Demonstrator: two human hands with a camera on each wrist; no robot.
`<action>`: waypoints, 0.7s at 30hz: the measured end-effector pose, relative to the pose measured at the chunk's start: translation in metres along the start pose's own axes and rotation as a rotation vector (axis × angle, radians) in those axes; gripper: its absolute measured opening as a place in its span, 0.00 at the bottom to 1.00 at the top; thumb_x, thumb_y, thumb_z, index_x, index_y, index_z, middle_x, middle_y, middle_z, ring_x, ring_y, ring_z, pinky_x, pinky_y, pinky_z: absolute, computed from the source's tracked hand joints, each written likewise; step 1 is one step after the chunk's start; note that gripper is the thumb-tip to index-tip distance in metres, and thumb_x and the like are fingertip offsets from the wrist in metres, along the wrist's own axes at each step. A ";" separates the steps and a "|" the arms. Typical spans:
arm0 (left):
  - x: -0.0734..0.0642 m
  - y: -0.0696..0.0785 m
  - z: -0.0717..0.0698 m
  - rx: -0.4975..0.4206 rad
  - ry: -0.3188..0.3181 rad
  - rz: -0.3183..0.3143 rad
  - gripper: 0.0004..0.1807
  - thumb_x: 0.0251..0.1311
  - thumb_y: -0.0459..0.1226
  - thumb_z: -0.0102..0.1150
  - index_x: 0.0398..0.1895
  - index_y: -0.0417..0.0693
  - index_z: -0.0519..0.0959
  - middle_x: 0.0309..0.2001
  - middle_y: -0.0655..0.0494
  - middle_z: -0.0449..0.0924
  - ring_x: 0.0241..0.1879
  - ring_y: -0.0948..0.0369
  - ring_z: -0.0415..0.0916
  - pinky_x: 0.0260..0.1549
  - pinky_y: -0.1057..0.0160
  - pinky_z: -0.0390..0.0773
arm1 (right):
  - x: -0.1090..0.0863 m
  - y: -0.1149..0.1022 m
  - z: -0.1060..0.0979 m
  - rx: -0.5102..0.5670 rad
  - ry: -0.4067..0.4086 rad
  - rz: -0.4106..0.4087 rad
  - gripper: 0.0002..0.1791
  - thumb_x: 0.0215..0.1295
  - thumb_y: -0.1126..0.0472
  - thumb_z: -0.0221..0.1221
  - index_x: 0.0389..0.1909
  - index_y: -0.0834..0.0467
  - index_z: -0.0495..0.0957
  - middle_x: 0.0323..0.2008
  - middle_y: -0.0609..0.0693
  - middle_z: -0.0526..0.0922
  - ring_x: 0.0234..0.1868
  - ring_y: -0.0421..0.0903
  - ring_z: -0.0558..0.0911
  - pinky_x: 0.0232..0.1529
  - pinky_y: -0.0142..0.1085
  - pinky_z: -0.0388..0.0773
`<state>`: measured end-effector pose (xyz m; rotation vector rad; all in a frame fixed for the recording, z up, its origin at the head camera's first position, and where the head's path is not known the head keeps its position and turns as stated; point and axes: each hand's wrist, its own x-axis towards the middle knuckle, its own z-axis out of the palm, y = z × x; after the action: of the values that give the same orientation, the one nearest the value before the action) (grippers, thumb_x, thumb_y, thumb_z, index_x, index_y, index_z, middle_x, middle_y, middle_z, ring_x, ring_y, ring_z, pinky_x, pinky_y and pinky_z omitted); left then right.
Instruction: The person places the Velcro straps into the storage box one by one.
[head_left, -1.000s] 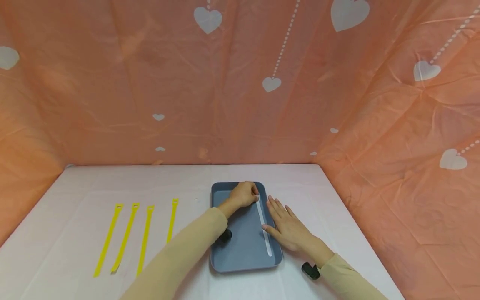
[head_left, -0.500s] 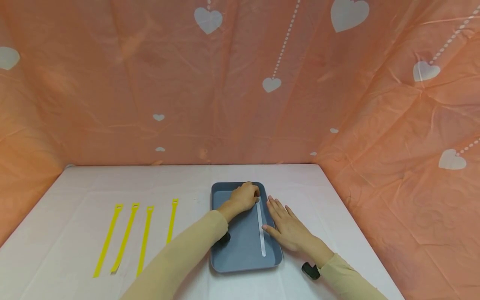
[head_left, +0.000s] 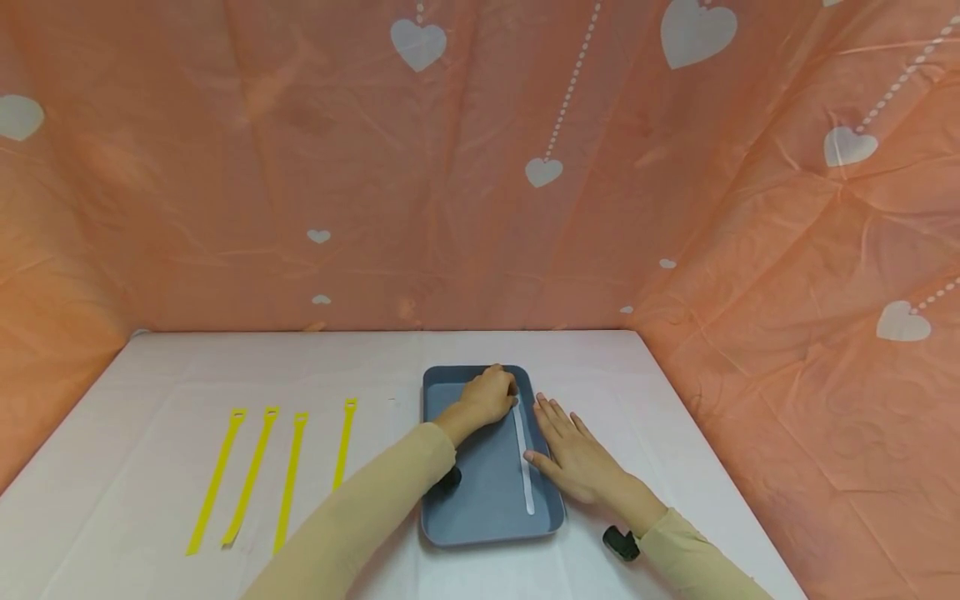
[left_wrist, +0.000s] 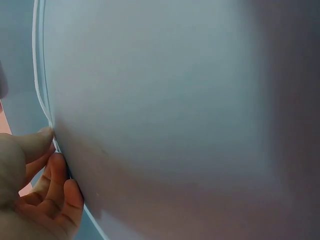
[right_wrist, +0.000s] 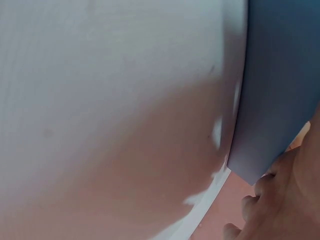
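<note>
A grey-blue rectangular tray (head_left: pixel 480 517) lies on the white table. Inside it, along the right side, stretches a narrow white strap (head_left: pixel 524 467), its near end lying towards the front of the tray. My left hand (head_left: pixel 487 395) reaches over the tray and pinches the strap's far end between thumb and fingertips. In the left wrist view the white strap (left_wrist: pixel 35 60) runs up from the thumb tip in a slight curve. My right hand (head_left: pixel 576 457), fingers straight, rests against the tray's right wall, its thumb over the rim. The strap's tip is hidden by the left fingers.
Several yellow straps with a slotted head lie lengthwise on the table at the left, such as the outermost yellow strap (head_left: pixel 216 483). My left sleeve (head_left: pixel 360 508) covers part of the nearest one (head_left: pixel 344 442). A pink-orange cloth (head_left: pixel 480 208) with hearts walls the back and sides.
The strap's near end has swung a little left, away from the tray's right wall. My left fingers have shifted slightly, still pinching the far end. The right hand has stayed in place.
</note>
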<state>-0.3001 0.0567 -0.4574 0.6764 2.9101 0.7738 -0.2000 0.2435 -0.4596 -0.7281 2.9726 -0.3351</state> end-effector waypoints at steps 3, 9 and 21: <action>0.000 0.000 0.000 -0.005 0.000 0.000 0.10 0.70 0.38 0.66 0.49 0.43 0.87 0.46 0.49 0.80 0.45 0.52 0.84 0.45 0.53 0.84 | 0.000 0.000 0.000 -0.001 0.000 0.001 0.46 0.80 0.38 0.47 0.82 0.65 0.46 0.83 0.59 0.44 0.83 0.60 0.47 0.78 0.60 0.47; 0.000 -0.002 -0.001 -0.022 0.004 0.003 0.10 0.70 0.38 0.66 0.48 0.43 0.87 0.47 0.48 0.80 0.45 0.51 0.83 0.45 0.53 0.84 | 0.001 0.000 0.000 0.002 0.001 -0.003 0.46 0.80 0.38 0.47 0.82 0.66 0.46 0.83 0.59 0.44 0.82 0.61 0.47 0.78 0.61 0.47; -0.010 -0.001 -0.019 -0.099 0.041 0.039 0.09 0.73 0.41 0.62 0.49 0.48 0.87 0.44 0.54 0.81 0.41 0.58 0.81 0.43 0.54 0.83 | 0.000 -0.001 0.000 0.017 0.009 -0.005 0.45 0.81 0.39 0.47 0.81 0.67 0.47 0.83 0.61 0.45 0.82 0.62 0.48 0.78 0.63 0.47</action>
<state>-0.2946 0.0427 -0.4419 0.7181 2.8798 0.9401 -0.1993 0.2431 -0.4593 -0.7348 2.9725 -0.3651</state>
